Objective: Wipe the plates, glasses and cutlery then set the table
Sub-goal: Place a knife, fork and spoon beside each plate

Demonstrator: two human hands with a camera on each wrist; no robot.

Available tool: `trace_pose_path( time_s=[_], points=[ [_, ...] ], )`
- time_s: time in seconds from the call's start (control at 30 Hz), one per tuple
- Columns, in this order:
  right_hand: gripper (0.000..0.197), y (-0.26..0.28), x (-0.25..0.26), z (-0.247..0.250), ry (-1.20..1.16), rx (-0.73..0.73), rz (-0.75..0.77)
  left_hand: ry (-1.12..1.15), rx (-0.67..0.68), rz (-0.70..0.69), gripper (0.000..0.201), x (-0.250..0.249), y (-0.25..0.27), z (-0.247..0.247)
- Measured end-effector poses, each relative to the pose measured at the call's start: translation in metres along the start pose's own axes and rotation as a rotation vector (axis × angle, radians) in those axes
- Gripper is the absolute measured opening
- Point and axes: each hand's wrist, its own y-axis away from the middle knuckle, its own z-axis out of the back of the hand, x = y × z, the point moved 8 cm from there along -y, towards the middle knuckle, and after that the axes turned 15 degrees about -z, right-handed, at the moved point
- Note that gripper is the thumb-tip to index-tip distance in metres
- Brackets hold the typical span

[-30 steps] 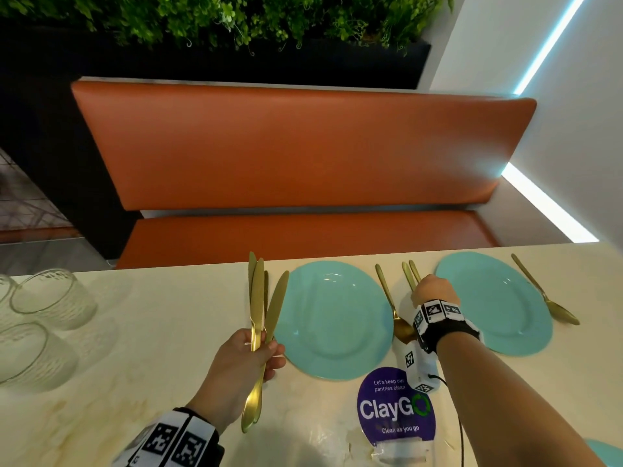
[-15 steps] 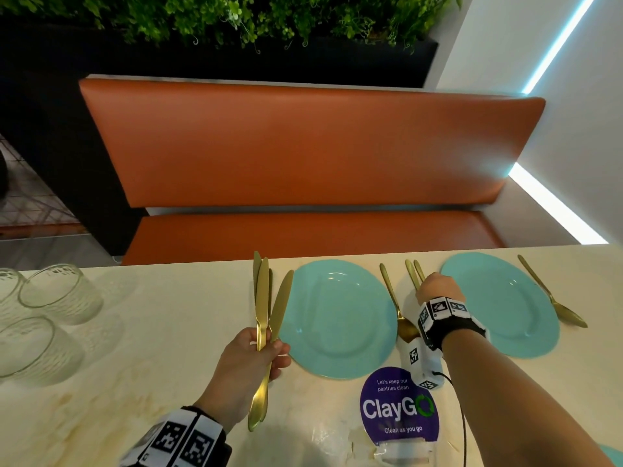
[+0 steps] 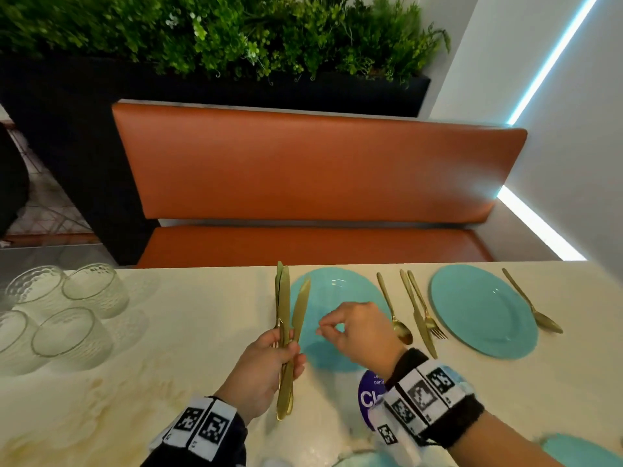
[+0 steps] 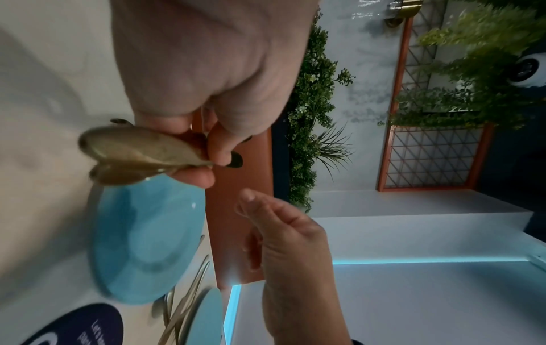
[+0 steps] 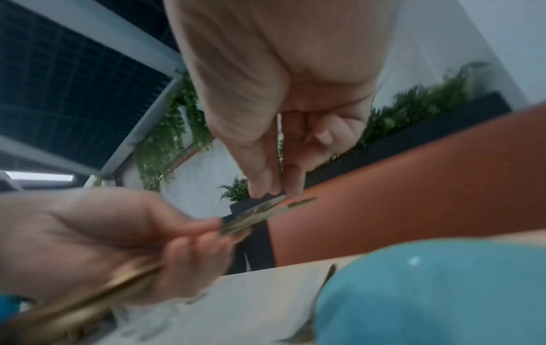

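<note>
My left hand [image 3: 291, 357] grips a bundle of gold cutlery [image 3: 285, 305] upright-ish, blades pointing away, just left of the left teal plate [image 3: 340, 291]. My right hand [image 3: 325, 326] hovers over that plate with thumb and index curled tip to tip, holding nothing, a short gap from the bundle. A gold spoon [image 3: 392, 311] and a knife-and-fork pair [image 3: 418, 315] lie between the two plates. The right teal plate [image 3: 482, 311] has a spoon [image 3: 532, 305] on its right. In the right wrist view the fingertips [image 5: 260, 190] sit close above the blades [image 5: 260, 214].
Several clear glasses [image 3: 67, 315] stand at the table's left. A purple ClayGo wipes pack [image 3: 369, 396] lies near my right wrist. More teal plates [image 3: 573, 453] show at the near edge. An orange bench [image 3: 303, 170] runs behind the table.
My right hand left the knife and fork between the plates and moved left over the left plate, toward the bundle. The left hand keeps its hold on the cutlery.
</note>
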Motion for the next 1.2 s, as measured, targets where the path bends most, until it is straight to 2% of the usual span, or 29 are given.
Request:
trace_pose_path(
  time_s=[0.07, 0.13, 0.2, 0.23, 0.3, 0.4, 0.6, 0.7, 0.77, 0.8, 0.9, 0.97, 1.03, 1.1, 1.2],
  points=[
    [0.02, 0.021, 0.017, -0.004, 0.015, -0.069, 0.066, 0.001, 0.019, -0.001, 0.014, -0.002, 0.009, 0.003],
    [0.02, 0.041, 0.037, -0.005, 0.078, -0.147, 0.193, -0.041, 0.068, -0.008, 0.014, -0.004, 0.017, 0.008],
    [0.015, 0.06, 0.055, -0.015, 0.183, -0.153, 0.303, -0.131, 0.139, -0.03, 0.013, -0.006, 0.026, 0.017],
    [0.02, 0.068, 0.063, -0.019, 0.21, -0.133, 0.329, -0.189, 0.175, -0.037, 0.012, -0.008, 0.031, 0.024],
    [0.03, 0.082, 0.075, -0.026, 0.225, -0.099, 0.34, -0.282, 0.227, -0.031, 0.009, -0.009, 0.043, 0.039],
    [0.027, 0.102, 0.095, -0.039, 0.286, -0.098, 0.383, -0.332, 0.276, 0.009, 0.006, -0.011, 0.059, 0.058],
    [0.024, 0.133, 0.136, -0.071, 0.365, -0.084, 0.373, -0.409, 0.332, 0.093, 0.009, -0.015, 0.079, 0.102],
    [0.025, 0.129, 0.144, -0.082, 0.358, -0.077, 0.257, -0.385, 0.287, 0.11, 0.009, -0.023, 0.075, 0.125],
    [0.027, 0.122, 0.148, -0.076, 0.255, -0.107, 0.147, -0.423, 0.191, 0.032, 0.01, -0.037, 0.061, 0.147],
    [0.026, 0.114, 0.146, -0.074, 0.203, -0.085, 0.068, -0.437, 0.138, -0.023, 0.01, -0.047, 0.053, 0.158],
    [0.018, 0.086, 0.121, -0.071, -0.045, -0.023, -0.323, -0.385, 0.034, -0.121, 0.012, -0.069, 0.037, 0.183],
    [0.017, 0.063, 0.108, -0.077, -0.181, 0.009, -0.516, -0.347, 0.008, -0.147, 0.013, -0.077, 0.029, 0.192],
    [0.026, 0.037, 0.098, -0.097, -0.159, 0.111, -0.622, -0.314, 0.0, -0.186, 0.014, -0.084, 0.022, 0.195],
    [0.033, 0.013, 0.083, -0.111, -0.194, 0.116, -0.752, -0.283, -0.006, -0.22, 0.015, -0.091, 0.015, 0.196],
    [0.034, -0.015, 0.074, -0.128, -0.267, 0.132, -0.864, -0.255, -0.014, -0.244, 0.015, -0.098, 0.002, 0.197]
  ],
)
